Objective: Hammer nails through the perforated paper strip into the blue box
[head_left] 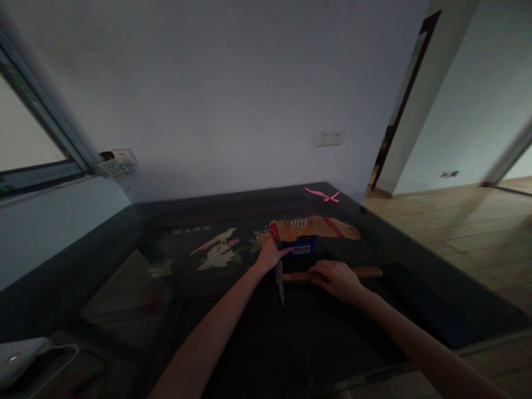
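A dark glass-topped table [233,343] with a pale bird-and-flower picture under the glass fills the middle. On it stands a small blue box [305,246]. A flat orange and tan piece [328,228] lies across the box, with several thin dark pins standing up from it. My left hand [269,256] reaches in and grips the box's left side, thumb against it. My right hand [337,280] is curled over a long wooden handle [368,272] lying on the table. A pale metal head [280,285] is on the handle's left end, just below my left hand.
A pink ribbon [325,195] lies at the table's far edge. A dark flat slab [419,296] sits to the right of the handle. A white device with a cable [19,359] rests at bottom left. There is a window at left, wall sockets [330,138] behind, and a wooden floor and doorway at right.
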The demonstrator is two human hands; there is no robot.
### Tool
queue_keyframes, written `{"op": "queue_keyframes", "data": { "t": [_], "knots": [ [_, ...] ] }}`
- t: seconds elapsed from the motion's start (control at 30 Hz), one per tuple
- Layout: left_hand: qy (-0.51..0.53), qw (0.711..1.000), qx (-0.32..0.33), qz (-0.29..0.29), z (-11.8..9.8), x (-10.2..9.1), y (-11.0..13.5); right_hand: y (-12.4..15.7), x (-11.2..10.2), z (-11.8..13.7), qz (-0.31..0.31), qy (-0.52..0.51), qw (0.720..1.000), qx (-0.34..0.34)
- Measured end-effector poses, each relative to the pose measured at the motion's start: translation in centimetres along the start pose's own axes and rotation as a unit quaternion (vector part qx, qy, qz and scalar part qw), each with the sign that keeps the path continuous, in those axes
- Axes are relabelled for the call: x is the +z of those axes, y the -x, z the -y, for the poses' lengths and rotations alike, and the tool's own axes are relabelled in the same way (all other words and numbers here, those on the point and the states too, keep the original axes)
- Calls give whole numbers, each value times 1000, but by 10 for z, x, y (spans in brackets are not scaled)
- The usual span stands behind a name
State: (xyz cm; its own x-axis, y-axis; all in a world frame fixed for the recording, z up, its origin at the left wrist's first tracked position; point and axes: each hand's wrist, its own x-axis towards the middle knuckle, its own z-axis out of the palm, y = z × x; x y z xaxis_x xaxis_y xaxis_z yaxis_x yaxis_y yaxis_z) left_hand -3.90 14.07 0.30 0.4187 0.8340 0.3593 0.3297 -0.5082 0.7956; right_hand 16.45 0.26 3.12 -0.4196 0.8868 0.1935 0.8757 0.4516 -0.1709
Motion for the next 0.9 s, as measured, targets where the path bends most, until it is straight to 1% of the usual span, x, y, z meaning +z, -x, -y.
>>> {"op": "queue_keyframes", "data": {
  "t": [0.1, 0.27, 0.33, 0.4, 0.47, 0.6, 0.73, 0.9],
  "knots": [
    [-19, 1000, -3, 18, -3, -9, 12, -13, 5, -7, 4, -7, 1000, -15],
    [-92, 995, 25, 29, -4, -31, 59, -28, 11, -15, 11, -23, 999, -39],
    [-119, 991, 28, 51, -6, -36, 76, -32, 12, -18, 14, -28, 998, -46],
    [-140, 987, 27, 77, -8, -38, 87, -35, 13, -21, 15, -32, 998, -51],
    [-156, 982, 25, 100, -12, -39, 92, -36, 13, -23, 14, -33, 998, -52],
    [-171, 977, 21, 127, -17, -39, 91, -35, 14, -27, 9, -34, 998, -53],
    [-179, 975, 21, 133, -15, -39, 90, -33, 17, -27, -4, -34, 998, -57],
    [-184, 973, 22, 140, -13, -38, 91, -31, 21, -27, -37, -29, 998, -51]
  ]
}}
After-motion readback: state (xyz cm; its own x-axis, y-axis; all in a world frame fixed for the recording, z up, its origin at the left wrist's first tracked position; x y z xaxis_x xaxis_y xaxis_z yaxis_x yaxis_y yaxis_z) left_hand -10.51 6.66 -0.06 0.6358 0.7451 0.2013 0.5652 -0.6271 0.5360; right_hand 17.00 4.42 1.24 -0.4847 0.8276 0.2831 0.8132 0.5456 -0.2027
